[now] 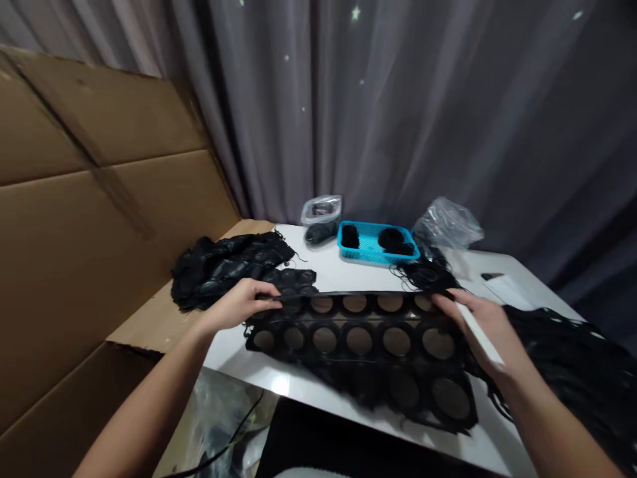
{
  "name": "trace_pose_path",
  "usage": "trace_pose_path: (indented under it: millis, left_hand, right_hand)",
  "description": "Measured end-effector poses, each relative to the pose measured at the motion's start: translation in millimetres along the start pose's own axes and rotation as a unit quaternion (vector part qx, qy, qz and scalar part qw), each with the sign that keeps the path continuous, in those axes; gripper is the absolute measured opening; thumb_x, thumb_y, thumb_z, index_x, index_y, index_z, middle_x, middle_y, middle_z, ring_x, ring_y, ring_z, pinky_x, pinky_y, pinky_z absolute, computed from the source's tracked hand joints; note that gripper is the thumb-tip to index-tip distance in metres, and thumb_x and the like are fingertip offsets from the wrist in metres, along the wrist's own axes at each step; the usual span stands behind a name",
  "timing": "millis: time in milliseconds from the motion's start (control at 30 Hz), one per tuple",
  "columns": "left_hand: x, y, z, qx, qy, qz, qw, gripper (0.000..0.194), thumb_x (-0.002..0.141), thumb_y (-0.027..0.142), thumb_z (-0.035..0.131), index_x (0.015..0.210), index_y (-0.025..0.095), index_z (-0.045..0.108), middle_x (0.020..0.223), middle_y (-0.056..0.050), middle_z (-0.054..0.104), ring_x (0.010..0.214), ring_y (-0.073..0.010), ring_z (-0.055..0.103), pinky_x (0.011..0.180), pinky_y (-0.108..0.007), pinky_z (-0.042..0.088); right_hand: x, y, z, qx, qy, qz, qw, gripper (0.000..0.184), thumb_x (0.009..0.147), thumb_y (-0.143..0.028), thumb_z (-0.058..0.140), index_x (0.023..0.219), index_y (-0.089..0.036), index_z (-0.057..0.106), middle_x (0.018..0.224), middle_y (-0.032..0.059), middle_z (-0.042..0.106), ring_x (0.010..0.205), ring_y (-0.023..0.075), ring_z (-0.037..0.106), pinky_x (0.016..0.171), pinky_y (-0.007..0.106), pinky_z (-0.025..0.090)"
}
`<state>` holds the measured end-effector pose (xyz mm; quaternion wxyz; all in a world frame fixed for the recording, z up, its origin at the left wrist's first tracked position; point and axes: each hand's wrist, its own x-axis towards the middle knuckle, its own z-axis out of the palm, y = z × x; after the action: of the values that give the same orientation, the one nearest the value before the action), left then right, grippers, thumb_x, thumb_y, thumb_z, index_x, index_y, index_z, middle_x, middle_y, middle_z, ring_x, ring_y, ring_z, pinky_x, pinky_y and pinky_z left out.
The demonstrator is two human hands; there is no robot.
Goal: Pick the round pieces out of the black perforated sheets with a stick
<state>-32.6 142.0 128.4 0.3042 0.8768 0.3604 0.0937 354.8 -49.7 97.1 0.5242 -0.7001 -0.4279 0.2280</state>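
Observation:
A black sheet (pixel 358 340) with rows of round see-through windows is stretched between my hands over the table's front part. My left hand (pixel 249 302) pinches its upper left edge between thumb and fingers. At the upper right corner my right hand (pixel 480 325) grips the sheet, and a slim white stick (pixel 478 332) lies along that palm. The sheet's lower part hangs down and is blurred near the table edge. Left of my left hand is a crumpled pile of similar black sheets (pixel 223 265). Another black heap (pixel 567 372) spreads beyond my right wrist.
On the white table (pixel 323 269) stand a clear plastic tub (pixel 321 222) and a blue basket (pixel 371 249) with black bundles. Loose black strands (pixel 428 272) and a clear plastic bag (pixel 450 226) lie right of it. A large cardboard box (pixel 109 219) rises at left; a grey curtain (pixel 358 119) hangs behind.

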Motion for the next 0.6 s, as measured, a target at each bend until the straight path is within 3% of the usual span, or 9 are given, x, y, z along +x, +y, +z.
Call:
trace_pose_path:
  millis: [100, 233, 300, 400, 533, 600]
  left_hand:
    - [58.0, -10.8, 40.6, 0.039, -0.028, 0.042, 0.998, 0.041, 0.089, 0.055, 0.055, 0.078, 0.018, 0.070, 0.078, -0.001, 0.068, 0.079, -0.0204, 0.064, 0.073, -0.027, 0.050]
    - [113.8, -34.3, 83.3, 0.084, 0.008, 0.086, 0.993, 0.032, 0.094, 0.045, 0.050, 0.089, 0.020, 0.069, 0.127, -0.008, 0.063, 0.124, -0.0285, 0.051, 0.106, -0.042, 0.037]
    - [126.1, -44.5, 88.1, 0.114, 0.020, 0.095, 0.989, 0.031, 0.096, 0.043, 0.046, 0.091, 0.021, 0.068, 0.134, -0.007, 0.059, 0.128, -0.0273, 0.048, 0.110, -0.044, 0.032]
    - [132.1, -56.3, 82.9, 0.166, 0.048, 0.081, 0.982, 0.031, 0.098, 0.043, 0.043, 0.096, 0.022, 0.065, 0.132, -0.006, 0.059, 0.123, -0.0253, 0.052, 0.106, -0.042, 0.035]
    - [133.9, -69.6, 73.0, 0.247, 0.126, -0.006, 0.961, 0.037, 0.100, 0.043, 0.036, 0.111, 0.018, 0.060, 0.124, -0.015, 0.059, 0.119, -0.0320, 0.052, 0.098, -0.047, 0.039]
    - [134.4, -76.5, 67.0, 0.283, 0.139, -0.043, 0.948, 0.040, 0.099, 0.048, 0.038, 0.107, 0.017, 0.061, 0.114, -0.017, 0.063, 0.112, -0.0340, 0.056, 0.092, -0.045, 0.043]
  right_hand:
    - [14.3, 48.1, -5.6, -0.026, -0.046, 0.048, 0.997, 0.048, 0.067, -0.064, 0.072, 0.063, -0.017, 0.062, 0.051, 0.0000, 0.055, 0.047, 0.0153, 0.051, 0.042, 0.025, 0.036]
    - [29.4, 98.5, 6.0, -0.076, -0.056, 0.060, 0.994, 0.049, 0.068, -0.066, 0.066, 0.061, -0.018, 0.059, 0.054, 0.0029, 0.057, 0.054, 0.0195, 0.055, 0.050, 0.028, 0.038]
    - [36.8, 107.6, 11.9, -0.129, -0.046, 0.038, 0.990, 0.043, 0.074, -0.060, 0.062, 0.059, -0.019, 0.057, 0.056, 0.0037, 0.059, 0.058, 0.0206, 0.056, 0.055, 0.028, 0.038]
    - [48.5, 109.0, 17.7, -0.224, -0.041, -0.005, 0.974, 0.036, 0.082, -0.049, 0.055, 0.061, -0.020, 0.057, 0.059, 0.0048, 0.062, 0.063, 0.0215, 0.058, 0.060, 0.028, 0.037]
    - [61.4, 111.2, 21.3, -0.303, -0.027, -0.014, 0.953, 0.029, 0.087, -0.040, 0.053, 0.072, -0.020, 0.065, 0.071, 0.0085, 0.069, 0.072, 0.0244, 0.063, 0.064, 0.028, 0.037]
    - [64.9, 114.6, 21.8, -0.322, -0.017, -0.007, 0.947, 0.026, 0.089, -0.039, 0.053, 0.078, -0.020, 0.068, 0.076, 0.0103, 0.072, 0.076, 0.0256, 0.065, 0.065, 0.028, 0.038]
